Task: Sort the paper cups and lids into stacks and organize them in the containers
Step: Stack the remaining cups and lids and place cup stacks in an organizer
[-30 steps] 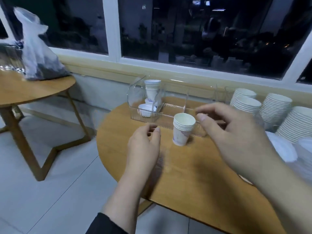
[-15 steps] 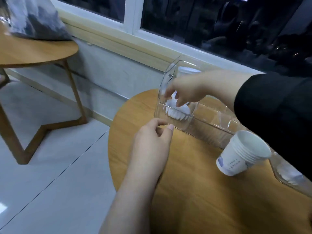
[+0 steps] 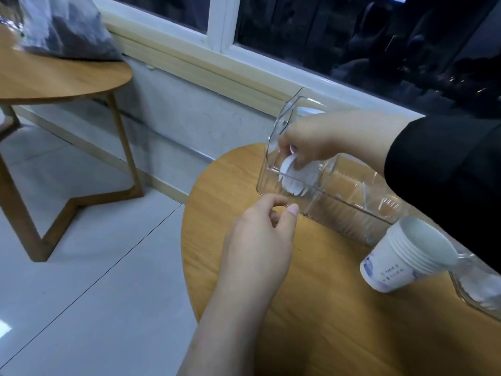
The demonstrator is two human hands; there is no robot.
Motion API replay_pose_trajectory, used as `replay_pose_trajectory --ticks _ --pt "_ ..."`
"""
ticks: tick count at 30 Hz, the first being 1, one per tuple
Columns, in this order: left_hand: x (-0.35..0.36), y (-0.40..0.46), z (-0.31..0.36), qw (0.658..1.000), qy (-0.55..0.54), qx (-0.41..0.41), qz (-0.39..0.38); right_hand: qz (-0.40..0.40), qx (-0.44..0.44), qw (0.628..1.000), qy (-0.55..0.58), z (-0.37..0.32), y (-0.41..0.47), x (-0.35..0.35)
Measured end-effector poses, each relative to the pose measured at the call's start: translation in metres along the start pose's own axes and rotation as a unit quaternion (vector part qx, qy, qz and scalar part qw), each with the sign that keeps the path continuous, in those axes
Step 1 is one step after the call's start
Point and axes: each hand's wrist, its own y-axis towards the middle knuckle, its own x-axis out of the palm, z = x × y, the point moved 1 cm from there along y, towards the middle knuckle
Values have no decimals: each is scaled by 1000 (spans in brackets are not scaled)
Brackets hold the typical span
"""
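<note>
A clear plastic container [image 3: 349,213] with dividers lies along the back of the round wooden table [image 3: 325,321]. My right hand [image 3: 320,139] reaches into its leftmost compartment, fingers closed on white lids [image 3: 298,177] lying there. My left hand [image 3: 260,242] hovers just in front of that compartment, fingers loosely curled, holding nothing. A short stack of white paper cups [image 3: 404,256] stands on the table to the right, in front of the container.
A second wooden table [image 3: 54,80] with a plastic bag [image 3: 62,25] stands at the left across grey floor tiles. A window sill [image 3: 217,63] and dark window run behind. Part of another clear container [image 3: 479,289] shows at the right edge.
The view swung left and down. My right hand went from above the cup stack into the container's left compartment and closed on the lids. My left hand stayed near the container's front.
</note>
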Motion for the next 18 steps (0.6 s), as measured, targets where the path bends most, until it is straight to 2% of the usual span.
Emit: replay_pose_trajectory --ticks 4,7,11,14,16,18 --pt "-5 -2 3 999 -30 -1 14 108 53 992 30 19 -42 -28" --pt "-7 -4 6 994 -99 3 35 166 51 977 122 21 -83 -48" --pt "-7 -13 18 976 -215 -19 10 66 -47 965 251 -11 -124 -46" --pt "-6 -18 22 974 -226 -2 0 8 -87 946 313 -29 -140 -33" --pt "-4 -19 18 972 -235 -8 -1 -8 -79 931 357 -23 -144 -27" --pt "-3 -18 11 971 -238 -35 8 39 -26 926 375 -4 -139 -20"
